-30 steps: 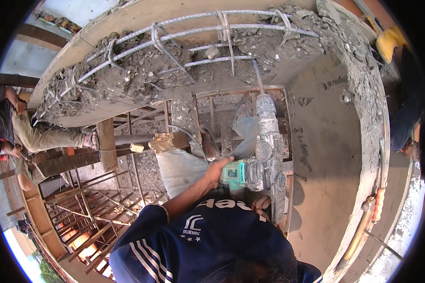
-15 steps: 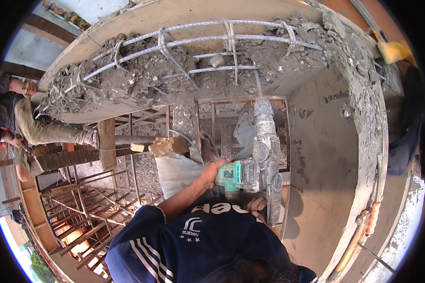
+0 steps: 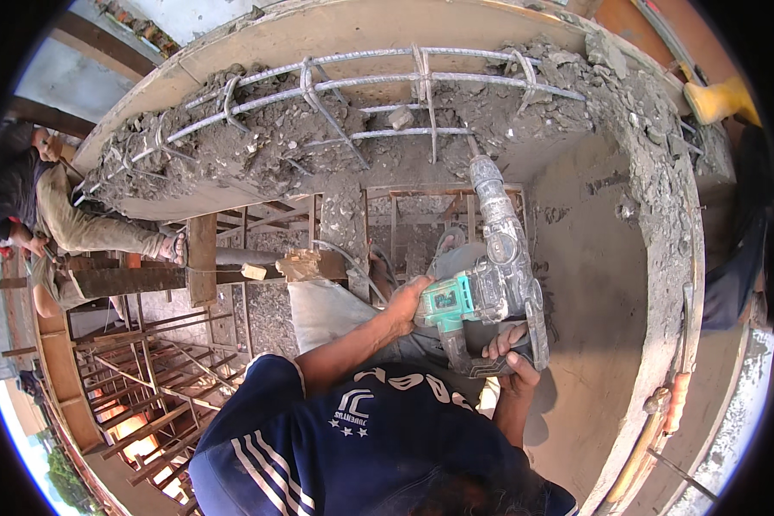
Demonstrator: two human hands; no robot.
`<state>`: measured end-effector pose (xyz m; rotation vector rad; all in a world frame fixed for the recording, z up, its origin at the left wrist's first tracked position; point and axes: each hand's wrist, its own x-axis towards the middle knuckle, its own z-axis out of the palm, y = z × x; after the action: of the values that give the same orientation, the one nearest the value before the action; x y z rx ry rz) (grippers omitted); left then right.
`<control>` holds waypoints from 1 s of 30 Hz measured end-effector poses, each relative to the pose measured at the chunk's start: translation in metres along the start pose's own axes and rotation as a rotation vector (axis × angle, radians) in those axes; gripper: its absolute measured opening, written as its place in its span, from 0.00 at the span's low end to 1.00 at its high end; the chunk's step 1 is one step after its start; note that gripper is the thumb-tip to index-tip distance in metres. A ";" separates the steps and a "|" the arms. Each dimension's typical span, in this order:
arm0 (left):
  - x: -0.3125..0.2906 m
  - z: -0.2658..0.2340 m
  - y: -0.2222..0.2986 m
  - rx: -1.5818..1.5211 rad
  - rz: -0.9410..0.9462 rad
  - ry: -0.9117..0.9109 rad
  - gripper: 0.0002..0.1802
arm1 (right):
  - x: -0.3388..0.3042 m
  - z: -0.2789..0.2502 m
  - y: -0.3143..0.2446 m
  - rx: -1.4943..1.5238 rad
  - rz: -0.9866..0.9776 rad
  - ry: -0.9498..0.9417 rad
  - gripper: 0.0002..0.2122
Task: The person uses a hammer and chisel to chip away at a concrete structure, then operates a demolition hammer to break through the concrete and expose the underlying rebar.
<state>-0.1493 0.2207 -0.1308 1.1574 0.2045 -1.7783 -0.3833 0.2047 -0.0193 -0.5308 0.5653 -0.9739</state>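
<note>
A dusty rotary hammer (image 3: 509,249) with a green motor housing is held in both my hands, its front end pointing away from me. My left hand (image 3: 407,306) grips the green housing from the left side. The fingers of my right hand (image 3: 512,354) wrap round the rear handle, close to my shirt. The steel bit (image 3: 474,146) meets the rough broken concrete (image 3: 258,129) beside the end of a short reinforcing bar. Whether its tip is sunk into the concrete, I cannot tell. Long steel bars (image 3: 370,82) with tie loops run exposed along this concrete.
Below me, an opening shows timber framing (image 3: 159,387) and a wooden beam (image 3: 129,281). A person (image 3: 86,211) works at the far left. A yellow boot or glove (image 3: 721,99) shows at the right. On the right ledge lies a tool with an orange handle (image 3: 678,402).
The rotary hammer's rear has swung to the right, so it now slants. My left hand has shifted right with it. My right hand has come out further into view at the handle.
</note>
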 end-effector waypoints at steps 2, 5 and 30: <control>-0.006 0.008 -0.001 -0.035 0.051 -0.019 0.17 | -0.006 -0.008 -0.004 -0.031 0.021 0.043 0.17; -0.019 0.006 0.006 -0.012 0.170 -0.022 0.15 | -0.007 -0.009 -0.006 0.024 0.043 -0.004 0.15; -0.114 0.012 -0.059 -0.152 -0.201 -0.221 0.28 | -0.135 0.060 -0.010 -0.054 0.006 0.167 0.18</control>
<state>-0.1943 0.3159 -0.0560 0.8488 0.3274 -2.0145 -0.4101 0.3273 0.0587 -0.4980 0.7438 -1.0052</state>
